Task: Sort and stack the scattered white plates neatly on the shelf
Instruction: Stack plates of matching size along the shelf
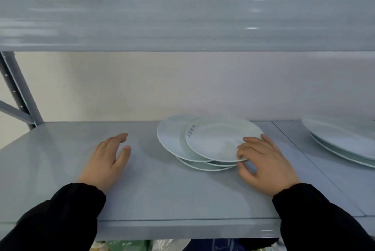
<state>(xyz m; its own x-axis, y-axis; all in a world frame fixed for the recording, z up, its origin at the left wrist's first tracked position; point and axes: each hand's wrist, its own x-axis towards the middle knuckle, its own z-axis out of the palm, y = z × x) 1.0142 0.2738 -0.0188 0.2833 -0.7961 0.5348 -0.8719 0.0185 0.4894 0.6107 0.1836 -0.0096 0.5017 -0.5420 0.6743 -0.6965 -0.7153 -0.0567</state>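
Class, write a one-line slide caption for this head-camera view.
Right hand pinches the top plate of an uneven pile on the grey shelf; left hand open nearby.

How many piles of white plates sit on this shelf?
2: one untidy centre pile held by the right hand, one pile at the right edge, partly out of frame.

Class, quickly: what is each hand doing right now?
Left hand: open, holding nothing.
Right hand: fingers pinch the rim of the top round white ceramic plate.
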